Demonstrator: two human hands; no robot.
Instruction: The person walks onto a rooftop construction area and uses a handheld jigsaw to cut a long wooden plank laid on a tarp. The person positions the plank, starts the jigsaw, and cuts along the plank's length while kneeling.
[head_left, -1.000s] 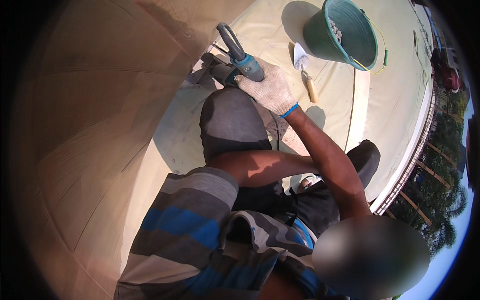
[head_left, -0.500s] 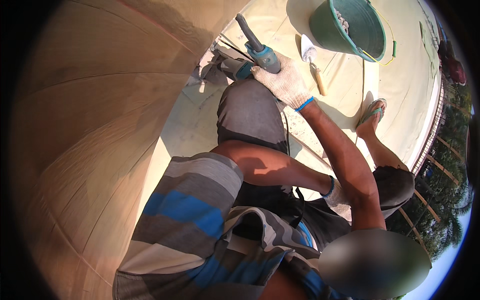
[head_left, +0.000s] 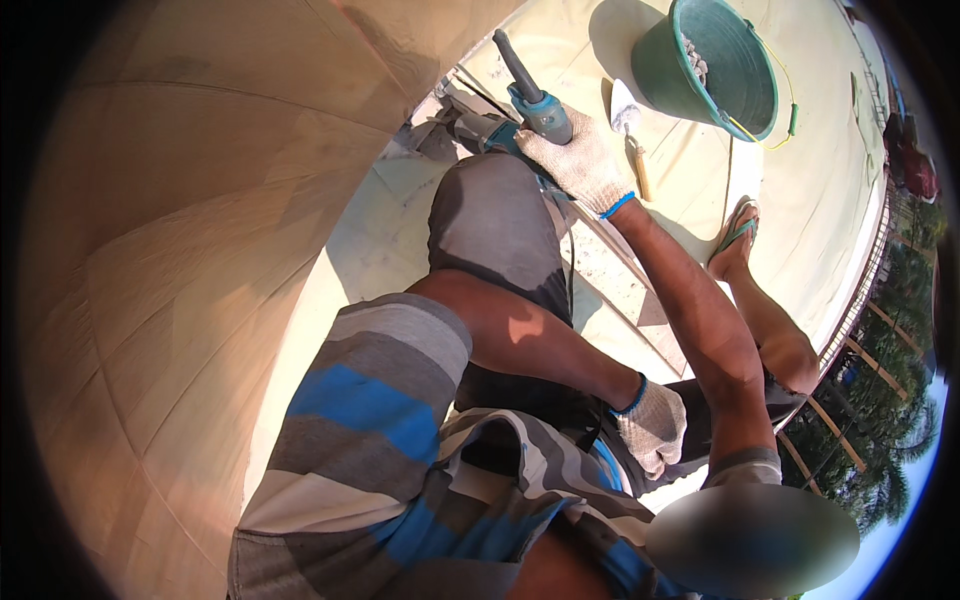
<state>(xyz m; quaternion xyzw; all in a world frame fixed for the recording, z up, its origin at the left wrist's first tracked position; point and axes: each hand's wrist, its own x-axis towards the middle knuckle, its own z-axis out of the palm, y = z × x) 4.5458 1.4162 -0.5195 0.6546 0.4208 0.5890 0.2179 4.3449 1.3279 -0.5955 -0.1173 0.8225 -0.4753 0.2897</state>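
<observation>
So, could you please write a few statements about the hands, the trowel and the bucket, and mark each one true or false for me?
1. The right hand holds a power tool. True.
2. Both hands are bare. False: the right hand and the left hand each wear a pale glove.
3. A trowel lies beside the green bucket. True.
4. The bucket is empty. False: grey lumps lie in it.
5. The trowel's handle is blue. False: the handle is tan.
6. The person wears a striped shirt. True.
</observation>
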